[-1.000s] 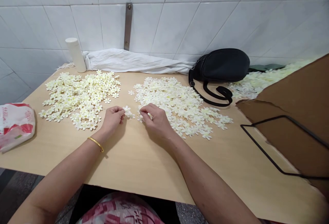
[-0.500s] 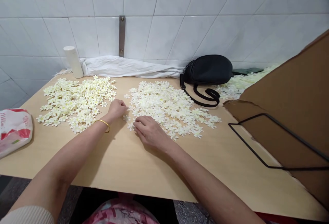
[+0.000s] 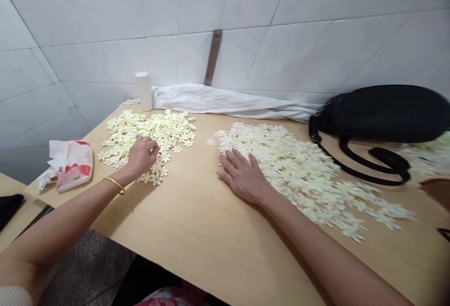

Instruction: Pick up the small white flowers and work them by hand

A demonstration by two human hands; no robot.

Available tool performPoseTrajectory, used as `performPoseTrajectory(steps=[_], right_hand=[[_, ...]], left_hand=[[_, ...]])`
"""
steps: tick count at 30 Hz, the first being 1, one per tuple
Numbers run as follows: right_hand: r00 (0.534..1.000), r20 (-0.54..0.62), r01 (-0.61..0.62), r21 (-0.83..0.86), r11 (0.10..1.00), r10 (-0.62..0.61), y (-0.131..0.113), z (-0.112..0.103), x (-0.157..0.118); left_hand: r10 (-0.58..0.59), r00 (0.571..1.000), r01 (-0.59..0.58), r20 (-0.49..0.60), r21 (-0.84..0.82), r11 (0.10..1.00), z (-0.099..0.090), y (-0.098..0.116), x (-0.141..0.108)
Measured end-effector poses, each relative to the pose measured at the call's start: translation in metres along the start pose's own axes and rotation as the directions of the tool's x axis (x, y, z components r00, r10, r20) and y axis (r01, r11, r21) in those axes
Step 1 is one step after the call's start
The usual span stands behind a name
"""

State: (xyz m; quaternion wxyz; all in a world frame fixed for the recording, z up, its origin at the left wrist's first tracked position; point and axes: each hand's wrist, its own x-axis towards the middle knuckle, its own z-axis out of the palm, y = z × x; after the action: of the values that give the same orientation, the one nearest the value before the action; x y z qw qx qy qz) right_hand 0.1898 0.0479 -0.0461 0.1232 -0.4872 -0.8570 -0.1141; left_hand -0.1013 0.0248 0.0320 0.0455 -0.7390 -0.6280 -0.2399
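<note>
My left hand (image 3: pixel 143 155), with a gold bangle at the wrist and a ring, is over the front of the left pile of small cream artificial flowers (image 3: pixel 123 130). Its fingers are curled together, and whatever they may hold is hidden from me. My right hand (image 3: pixel 244 177) lies with fingers spread at the left edge of the right pile of white flowers (image 3: pixel 298 170), touching some of them. One loose flower (image 3: pixel 211 142) rests on the wooden table (image 3: pixel 197 221) between the piles.
A white bottle (image 3: pixel 144 91) stands behind the left pile, beside a rolled white cloth (image 3: pixel 218 100) along the tiled wall. At left lies a red-and-white tissue pack (image 3: pixel 75 163). A black bag (image 3: pixel 386 111) with its strap is at the back right.
My left hand has moved left from between the piles to over the left pile. My right hand's fingers have spread out flat. The view has turned left.
</note>
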Motion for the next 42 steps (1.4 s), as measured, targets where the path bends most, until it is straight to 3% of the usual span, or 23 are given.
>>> performPoseTrajectory(steps=[2, 4, 10, 15, 18, 20, 23, 25, 27, 31, 36, 42], right_hand=[[0.995, -0.094, -0.021, -0.035, 0.999, 0.018, -0.004, -0.006, -0.001], [0.985, -0.174, -0.027, -0.049, 0.998, 0.018, -0.016, -0.017, -0.002], [0.964, -0.246, 0.102, -0.007, 0.995, -0.101, -0.053, -0.038, -0.001], [0.964, -0.253, 0.098, 0.07, 0.993, -0.077, -0.053, -0.039, -0.001], [0.97, -0.237, 0.095, 0.128, 0.987, -0.062, -0.047, -0.038, -0.004], [0.972, -0.223, 0.117, 0.181, 0.977, -0.075, -0.045, -0.038, -0.008], [0.972, -0.219, 0.146, 0.255, 0.956, -0.09, -0.044, -0.037, -0.014], [0.97, -0.22, 0.162, 0.286, 0.944, -0.1, -0.043, -0.037, -0.017], [0.97, -0.214, 0.18, 0.304, 0.936, -0.117, -0.042, -0.037, -0.018], [0.97, -0.203, 0.197, 0.328, 0.924, -0.134, -0.042, -0.037, -0.013], [0.971, -0.184, 0.209, 0.35, 0.913, -0.152, -0.051, -0.038, -0.005], [0.996, -0.047, 0.094, 0.376, 0.922, -0.082, -0.076, -0.038, 0.022]], left_hand=[[-0.033, 0.999, 0.032, 0.012, 0.066, 0.997, -0.004, -0.015, 0.0], [0.002, 0.998, -0.008, 0.058, 0.115, 0.993, -0.001, -0.017, 0.004], [0.232, 0.946, -0.275, 0.228, 0.181, 0.944, 0.039, 0.021, 0.031], [0.208, 0.927, -0.267, 0.311, 0.162, 0.95, 0.062, 0.043, 0.041], [0.218, 0.923, -0.266, 0.316, 0.118, 0.957, 0.056, 0.049, 0.03], [0.255, 0.917, -0.268, 0.306, 0.003, 0.963, 0.044, 0.049, 0.017], [0.262, 0.943, -0.264, 0.202, -0.021, 0.964, 0.017, 0.038, -0.013], [0.23, 0.958, -0.241, 0.17, 0.046, 0.969, 0.0, 0.023, -0.038], [0.127, 0.979, -0.151, 0.158, 0.155, 0.976, -0.013, 0.007, -0.064], [0.004, 0.977, -0.05, 0.213, 0.209, 0.977, -0.017, -0.013, -0.095], [0.048, 0.973, -0.073, 0.227, 0.102, 0.992, 0.002, -0.004, -0.075], [0.078, 0.956, -0.132, 0.283, 0.175, 0.976, 0.011, 0.016, -0.034]])
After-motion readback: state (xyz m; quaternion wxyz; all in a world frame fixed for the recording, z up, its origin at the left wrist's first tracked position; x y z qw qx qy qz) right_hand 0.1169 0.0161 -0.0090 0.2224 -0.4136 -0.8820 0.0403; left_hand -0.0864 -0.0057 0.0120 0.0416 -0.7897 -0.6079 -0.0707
